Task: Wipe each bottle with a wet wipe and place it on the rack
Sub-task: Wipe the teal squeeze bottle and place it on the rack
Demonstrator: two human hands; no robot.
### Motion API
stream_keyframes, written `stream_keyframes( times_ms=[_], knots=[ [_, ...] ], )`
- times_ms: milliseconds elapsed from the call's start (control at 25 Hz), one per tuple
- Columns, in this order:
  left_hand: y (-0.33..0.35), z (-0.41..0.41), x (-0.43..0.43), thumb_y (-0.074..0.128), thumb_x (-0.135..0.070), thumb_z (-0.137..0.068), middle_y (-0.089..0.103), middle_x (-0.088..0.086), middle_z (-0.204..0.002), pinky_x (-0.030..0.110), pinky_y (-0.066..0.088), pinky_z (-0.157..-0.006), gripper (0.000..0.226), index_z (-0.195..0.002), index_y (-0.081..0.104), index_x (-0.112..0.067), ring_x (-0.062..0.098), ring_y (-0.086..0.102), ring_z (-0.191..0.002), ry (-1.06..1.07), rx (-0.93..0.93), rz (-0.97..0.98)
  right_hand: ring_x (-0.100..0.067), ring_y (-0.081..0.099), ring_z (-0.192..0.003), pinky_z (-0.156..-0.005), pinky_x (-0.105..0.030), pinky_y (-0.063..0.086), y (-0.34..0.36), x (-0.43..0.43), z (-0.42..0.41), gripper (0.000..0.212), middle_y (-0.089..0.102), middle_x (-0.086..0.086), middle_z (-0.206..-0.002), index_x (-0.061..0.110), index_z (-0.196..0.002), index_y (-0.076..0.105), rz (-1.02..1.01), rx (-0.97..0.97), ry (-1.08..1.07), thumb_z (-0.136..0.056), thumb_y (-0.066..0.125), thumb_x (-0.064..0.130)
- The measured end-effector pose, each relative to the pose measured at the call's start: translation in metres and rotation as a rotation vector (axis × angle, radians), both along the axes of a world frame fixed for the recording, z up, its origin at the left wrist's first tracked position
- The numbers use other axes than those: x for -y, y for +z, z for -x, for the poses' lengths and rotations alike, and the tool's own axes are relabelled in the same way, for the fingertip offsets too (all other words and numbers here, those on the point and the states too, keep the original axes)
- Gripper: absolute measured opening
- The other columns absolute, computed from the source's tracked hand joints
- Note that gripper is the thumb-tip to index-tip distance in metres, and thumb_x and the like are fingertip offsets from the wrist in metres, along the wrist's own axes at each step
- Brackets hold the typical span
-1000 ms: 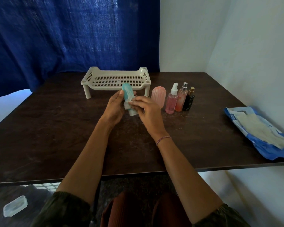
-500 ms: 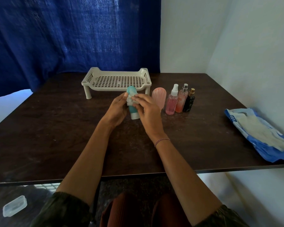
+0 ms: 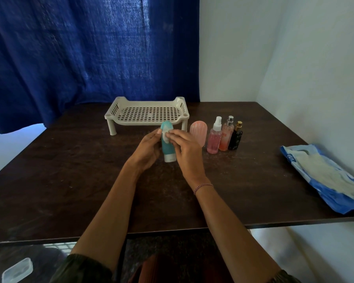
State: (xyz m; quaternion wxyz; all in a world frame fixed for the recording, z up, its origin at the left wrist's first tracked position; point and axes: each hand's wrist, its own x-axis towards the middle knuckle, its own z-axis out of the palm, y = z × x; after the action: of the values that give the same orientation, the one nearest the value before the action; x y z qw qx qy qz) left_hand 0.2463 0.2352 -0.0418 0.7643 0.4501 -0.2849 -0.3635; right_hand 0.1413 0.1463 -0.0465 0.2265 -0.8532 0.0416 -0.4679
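Shows, from the head view, a teal tube bottle (image 3: 168,148) standing cap-down near the middle of the tabletop (image 3: 70,170), just in front of the rack (image 3: 149,114); cannot tell whether resting or slightly lifted. Looks light, soft-walled and probably slick once damp, so best gripped round the mid body without hard squeezing. Grips the tube's left side with the left hand (image 3: 149,149), fingers curled. Pinches a small white wet wipe (image 3: 166,133) against the upper front with the right hand (image 3: 185,149). Leaves four more bottles (image 3: 226,135) lined up toward the right edge.

Five bottles (image 3: 168,149), one rack (image 3: 145,122), one wipe (image 3: 165,136), one packet (image 3: 325,178), two hands (image 3: 148,150).
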Motion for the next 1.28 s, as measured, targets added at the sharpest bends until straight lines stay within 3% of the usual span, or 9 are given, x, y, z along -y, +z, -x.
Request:
stream_keyframes(
  times_ms=[280, 400, 560, 800, 1080, 1280],
  knots=[
    [0.0026, 0.0063, 0.0013, 0.032, -0.021, -0.100, 0.060, 0.011, -0.118, 0.034, 0.051, -0.093, 0.032, -0.122, 0.053, -0.012, 0.020, 0.058, -0.109, -0.040, 0.054, -0.037, -0.013, 0.056, -0.108, -0.097, -0.021, 0.044, 0.0007, 0.0098, -0.0019, 0.025, 0.064, -0.007, -0.114, 0.006, -0.110, 0.066, -0.133, 0.033, -0.089, -0.085, 0.061, 0.003],
    [0.0018, 0.0057, 0.0009, 0.030, -0.019, -0.101, 0.059, 0.012, -0.119, 0.039, 0.044, -0.100, 0.032, -0.122, 0.054, -0.012, 0.022, 0.057, -0.110, -0.051, 0.071, -0.045, -0.013, 0.055, -0.110, -0.098, -0.020, 0.043, 0.0011, 0.0081, -0.0015, 0.027, 0.063, -0.007, -0.115, 0.005, -0.111, 0.065, -0.092, 0.041, -0.050, -0.085, 0.061, 0.002],
    [0.0013, -0.0003, -0.0004, 0.031, -0.019, -0.101, 0.061, 0.011, -0.113, 0.034, 0.050, -0.093, 0.031, -0.119, 0.055, -0.012, 0.021, 0.059, -0.106, -0.003, 0.020, -0.022, -0.013, 0.056, -0.106, -0.098, -0.014, 0.039, 0.0010, 0.0011, -0.0012, 0.026, 0.064, -0.009, -0.112, 0.004, -0.109, 0.066, -0.031, 0.052, -0.006, -0.083, 0.063, 0.001],
    [0.0024, 0.0020, -0.0008, 0.042, -0.029, -0.091, 0.059, 0.013, -0.120, 0.040, 0.044, -0.100, 0.038, -0.122, 0.054, -0.011, 0.023, 0.057, -0.110, -0.067, 0.069, -0.040, -0.014, 0.055, -0.111, -0.099, -0.024, 0.044, -0.0008, 0.0087, -0.0047, 0.026, 0.062, -0.008, -0.117, 0.005, -0.112, 0.065, -0.105, 0.049, -0.069, -0.086, 0.060, 0.003],
    [0.0048, 0.0036, -0.0024, 0.030, -0.016, -0.101, 0.061, 0.011, -0.114, 0.030, 0.054, -0.087, 0.031, -0.120, 0.054, -0.012, 0.019, 0.061, -0.102, -0.053, 0.040, -0.027, -0.014, 0.051, -0.115, -0.104, -0.022, 0.038, 0.0000, 0.0000, -0.0042, 0.032, 0.059, -0.010, -0.121, 0.004, -0.117, 0.061, -0.005, 0.037, 0.021, -0.085, 0.060, 0.000],
    [0.0055, 0.0075, -0.0030, 0.031, -0.018, -0.100, 0.062, 0.011, -0.110, 0.032, 0.056, -0.083, 0.030, -0.117, 0.056, -0.011, 0.021, 0.061, -0.099, -0.109, 0.083, -0.082, -0.016, 0.055, -0.111, -0.102, -0.020, 0.039, 0.0017, 0.0051, -0.0019, 0.030, 0.062, -0.011, -0.116, 0.003, -0.113, 0.064, -0.066, 0.078, -0.070, -0.084, 0.059, -0.004]
  ],
)
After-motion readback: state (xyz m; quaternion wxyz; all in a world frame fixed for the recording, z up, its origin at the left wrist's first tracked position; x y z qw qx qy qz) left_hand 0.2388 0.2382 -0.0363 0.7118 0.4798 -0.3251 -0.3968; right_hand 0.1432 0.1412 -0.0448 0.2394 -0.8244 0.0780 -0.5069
